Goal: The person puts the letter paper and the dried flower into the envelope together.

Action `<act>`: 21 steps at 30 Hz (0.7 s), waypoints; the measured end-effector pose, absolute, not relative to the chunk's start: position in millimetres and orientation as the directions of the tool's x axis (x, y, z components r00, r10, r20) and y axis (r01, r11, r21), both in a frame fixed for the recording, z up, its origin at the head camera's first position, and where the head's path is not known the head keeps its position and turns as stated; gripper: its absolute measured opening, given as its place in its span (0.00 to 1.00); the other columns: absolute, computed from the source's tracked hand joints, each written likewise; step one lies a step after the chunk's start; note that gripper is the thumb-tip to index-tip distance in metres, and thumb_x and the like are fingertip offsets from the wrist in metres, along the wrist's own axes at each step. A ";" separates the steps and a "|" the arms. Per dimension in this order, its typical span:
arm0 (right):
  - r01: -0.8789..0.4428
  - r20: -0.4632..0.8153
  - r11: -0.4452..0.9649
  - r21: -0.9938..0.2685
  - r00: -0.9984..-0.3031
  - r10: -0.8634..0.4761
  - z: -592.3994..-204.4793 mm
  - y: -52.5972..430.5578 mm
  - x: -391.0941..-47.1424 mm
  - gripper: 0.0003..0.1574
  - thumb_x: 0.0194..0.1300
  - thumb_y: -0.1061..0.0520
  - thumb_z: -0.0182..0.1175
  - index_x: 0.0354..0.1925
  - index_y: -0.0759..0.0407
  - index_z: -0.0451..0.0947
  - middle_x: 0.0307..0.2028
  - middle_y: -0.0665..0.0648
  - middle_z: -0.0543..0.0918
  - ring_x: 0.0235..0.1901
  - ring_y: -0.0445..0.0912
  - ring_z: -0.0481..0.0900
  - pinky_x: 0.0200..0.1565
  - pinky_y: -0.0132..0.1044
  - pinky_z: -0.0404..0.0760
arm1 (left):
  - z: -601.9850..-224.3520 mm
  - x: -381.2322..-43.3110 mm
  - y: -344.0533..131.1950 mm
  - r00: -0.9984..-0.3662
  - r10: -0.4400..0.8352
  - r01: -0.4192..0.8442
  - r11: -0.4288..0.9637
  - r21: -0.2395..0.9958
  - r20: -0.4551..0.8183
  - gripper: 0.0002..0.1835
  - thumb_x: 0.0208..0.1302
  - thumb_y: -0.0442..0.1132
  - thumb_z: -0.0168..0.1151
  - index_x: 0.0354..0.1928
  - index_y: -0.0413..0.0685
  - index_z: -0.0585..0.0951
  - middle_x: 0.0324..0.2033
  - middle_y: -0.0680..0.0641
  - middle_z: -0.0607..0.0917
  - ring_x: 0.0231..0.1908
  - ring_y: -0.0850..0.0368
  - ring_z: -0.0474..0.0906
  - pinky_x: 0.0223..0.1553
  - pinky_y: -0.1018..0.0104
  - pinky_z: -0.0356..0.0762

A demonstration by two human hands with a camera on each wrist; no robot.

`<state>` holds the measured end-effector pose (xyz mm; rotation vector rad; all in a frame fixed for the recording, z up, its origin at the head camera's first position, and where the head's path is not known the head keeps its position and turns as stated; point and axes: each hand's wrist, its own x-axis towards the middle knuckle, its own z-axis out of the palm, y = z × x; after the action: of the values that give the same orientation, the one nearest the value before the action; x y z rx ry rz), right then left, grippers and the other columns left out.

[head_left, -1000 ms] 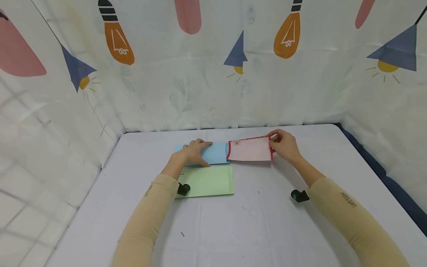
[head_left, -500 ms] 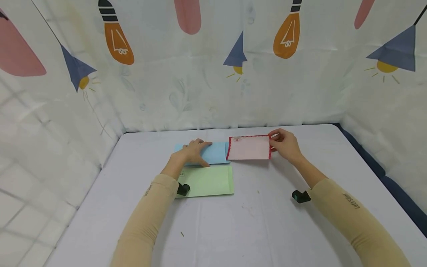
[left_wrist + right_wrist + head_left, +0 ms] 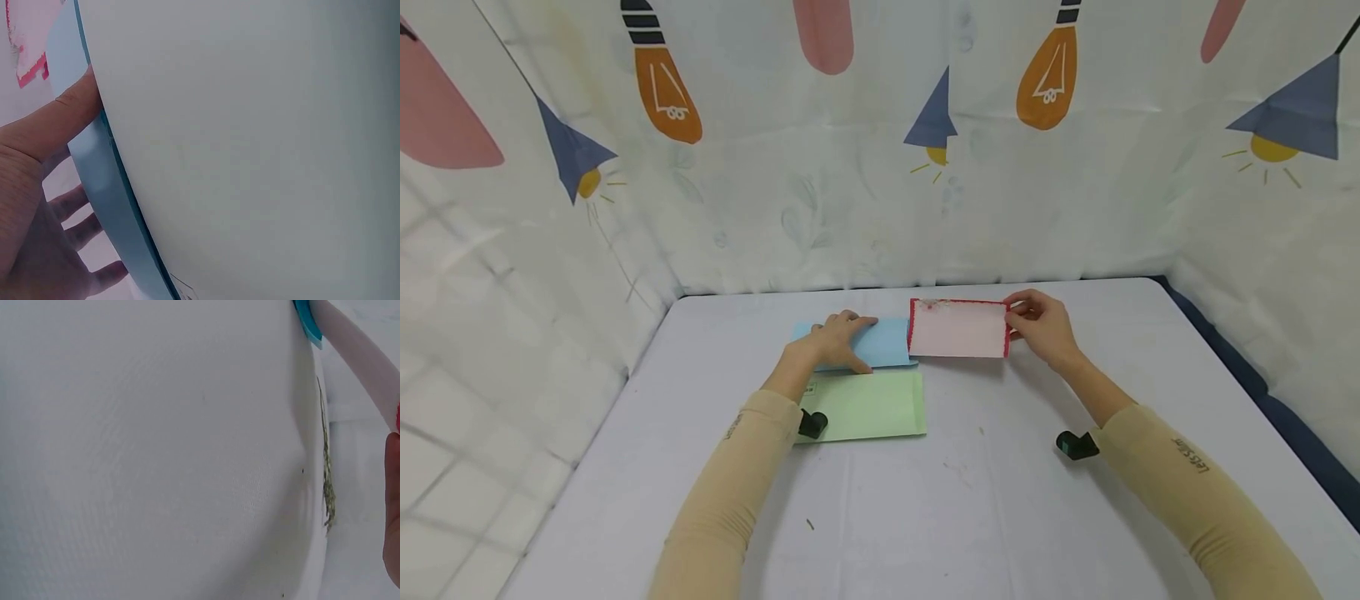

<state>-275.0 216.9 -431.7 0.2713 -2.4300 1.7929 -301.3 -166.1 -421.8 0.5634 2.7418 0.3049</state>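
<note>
A blue envelope (image 3: 891, 342) lies flat, partly covered by my left hand (image 3: 835, 340), which rests across it with thumb and fingers spread. In the left wrist view, the thumb (image 3: 72, 112) touches the edge of the blue paper (image 3: 100, 162). My right hand (image 3: 1041, 327) pinches the right edge of a pink card (image 3: 958, 329) with a red border and small dried-looking decoration near its upper left. The card's left edge meets the blue envelope's right end; whether it overlaps inside is unclear. Only the right thumb (image 3: 392, 506) shows in the right wrist view, beside the curved card (image 3: 362, 356).
A pale green envelope (image 3: 868, 406) lies in front of the blue one, partly under the left wrist. A small twig (image 3: 810, 524) and a few crumbs lie on the white tabletop (image 3: 1000, 517). A patterned cloth wall (image 3: 880, 225) stands behind the table.
The pink card's left end has risen and shifted away, so the card now sits straighter and a little higher. My left hand has stayed in place; the right has barely moved.
</note>
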 end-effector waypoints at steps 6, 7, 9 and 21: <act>-0.110 0.083 0.373 -0.921 -0.993 -0.089 -435.1 212.2 -273.9 0.16 0.70 0.67 0.61 0.55 0.69 0.77 0.41 0.65 0.79 0.33 0.47 0.84 0.38 0.41 0.88 | -419.8 -299.4 -165.7 -0.871 0.415 0.343 0.897 0.279 -0.262 0.55 0.57 0.57 0.78 0.82 0.59 0.57 0.76 0.40 0.58 0.74 0.38 0.54 0.67 0.31 0.54; -0.095 0.067 0.384 -0.918 -0.994 -0.086 -435.2 211.9 -273.8 0.16 0.69 0.67 0.61 0.55 0.70 0.77 0.41 0.66 0.79 0.32 0.47 0.85 0.38 0.42 0.88 | -419.5 -299.4 -165.5 -0.871 0.416 0.344 0.896 0.281 -0.262 0.55 0.57 0.57 0.77 0.82 0.59 0.57 0.76 0.40 0.58 0.74 0.38 0.54 0.67 0.31 0.53; -0.072 0.042 0.399 -0.914 -0.996 -0.083 -434.5 211.7 -273.5 0.16 0.68 0.68 0.61 0.54 0.70 0.78 0.40 0.66 0.80 0.30 0.47 0.85 0.38 0.43 0.88 | -419.4 -299.3 -165.4 -0.870 0.419 0.345 0.895 0.283 -0.262 0.55 0.57 0.57 0.77 0.82 0.59 0.57 0.75 0.40 0.58 0.74 0.38 0.54 0.68 0.31 0.53; -0.019 -0.058 0.453 -0.891 -0.986 -0.155 -424.8 214.1 -287.1 0.19 0.70 0.65 0.64 0.58 0.70 0.79 0.46 0.69 0.83 0.32 0.49 0.88 0.45 0.46 0.87 | -419.3 -300.6 -166.1 -0.866 0.419 0.344 0.895 0.285 -0.271 0.55 0.57 0.58 0.77 0.82 0.59 0.56 0.76 0.40 0.57 0.75 0.38 0.52 0.68 0.31 0.52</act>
<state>-287.1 214.1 -424.8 0.1685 -2.7871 1.7067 -300.6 -166.1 -419.3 0.5663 2.7327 0.3259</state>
